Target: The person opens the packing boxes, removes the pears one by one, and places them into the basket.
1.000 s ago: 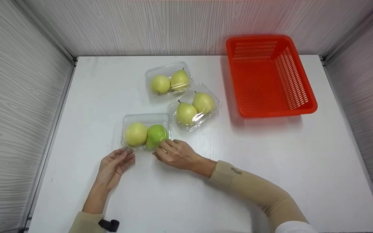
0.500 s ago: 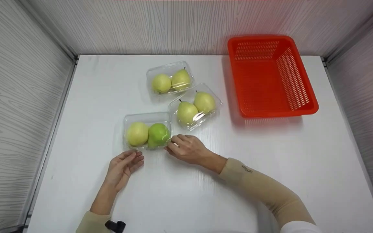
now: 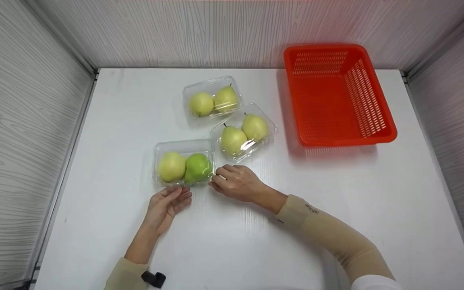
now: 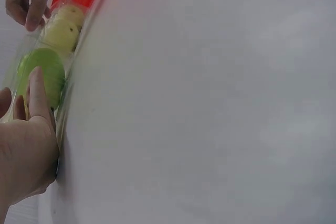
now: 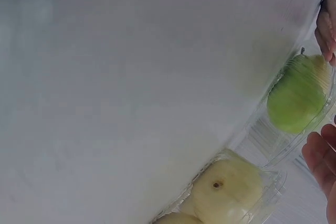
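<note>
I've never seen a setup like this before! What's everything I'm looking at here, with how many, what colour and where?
Table: one, white, under everything
Wall panels: three, pale grey, behind and either side
Basket: one, red, far right
Plastic boxes: three, clear, left of the basket
Pale pears: five, yellow-green, two in each farther box, one in the nearest box
Green pear: one, bright green, nearest box
Sleeves: two, beige, bottom of the head view
Small object: one, black, by the left sleeve
Hands: two, bare; left hand at the nearest box's front edge, right hand at its right front corner
</note>
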{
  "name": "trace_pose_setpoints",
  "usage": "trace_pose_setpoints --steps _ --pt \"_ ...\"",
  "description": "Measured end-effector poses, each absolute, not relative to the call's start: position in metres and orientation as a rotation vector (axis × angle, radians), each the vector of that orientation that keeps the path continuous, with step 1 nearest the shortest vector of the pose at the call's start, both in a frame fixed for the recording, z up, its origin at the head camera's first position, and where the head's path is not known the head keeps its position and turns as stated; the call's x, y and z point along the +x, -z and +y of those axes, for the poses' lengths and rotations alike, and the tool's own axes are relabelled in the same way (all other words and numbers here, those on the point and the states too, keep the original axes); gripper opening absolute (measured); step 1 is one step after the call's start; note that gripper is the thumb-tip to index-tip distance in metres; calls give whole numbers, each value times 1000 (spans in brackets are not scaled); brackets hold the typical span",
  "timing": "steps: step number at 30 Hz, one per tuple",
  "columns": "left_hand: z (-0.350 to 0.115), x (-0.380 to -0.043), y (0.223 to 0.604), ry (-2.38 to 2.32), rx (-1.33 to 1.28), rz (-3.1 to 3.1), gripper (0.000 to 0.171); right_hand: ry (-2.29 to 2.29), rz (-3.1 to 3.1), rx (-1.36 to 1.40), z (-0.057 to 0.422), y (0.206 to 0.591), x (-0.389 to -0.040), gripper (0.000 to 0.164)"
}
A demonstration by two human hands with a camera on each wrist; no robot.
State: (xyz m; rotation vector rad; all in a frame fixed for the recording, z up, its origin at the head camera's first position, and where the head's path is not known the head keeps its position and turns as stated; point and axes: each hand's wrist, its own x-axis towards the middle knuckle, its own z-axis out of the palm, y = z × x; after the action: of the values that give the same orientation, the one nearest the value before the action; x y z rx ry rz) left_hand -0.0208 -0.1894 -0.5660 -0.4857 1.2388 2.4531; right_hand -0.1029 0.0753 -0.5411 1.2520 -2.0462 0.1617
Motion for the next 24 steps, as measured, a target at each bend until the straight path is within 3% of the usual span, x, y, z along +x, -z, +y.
trace_pose_setpoints --steps 9,24 --pt "-176 -25 565 -2397 -334 1235 13 -169 -2091 1273 76 538 -103 22" --pt "-157 -35 565 -2341 -450 1282 16 -143 -2078 1383 77 538 -106 13"
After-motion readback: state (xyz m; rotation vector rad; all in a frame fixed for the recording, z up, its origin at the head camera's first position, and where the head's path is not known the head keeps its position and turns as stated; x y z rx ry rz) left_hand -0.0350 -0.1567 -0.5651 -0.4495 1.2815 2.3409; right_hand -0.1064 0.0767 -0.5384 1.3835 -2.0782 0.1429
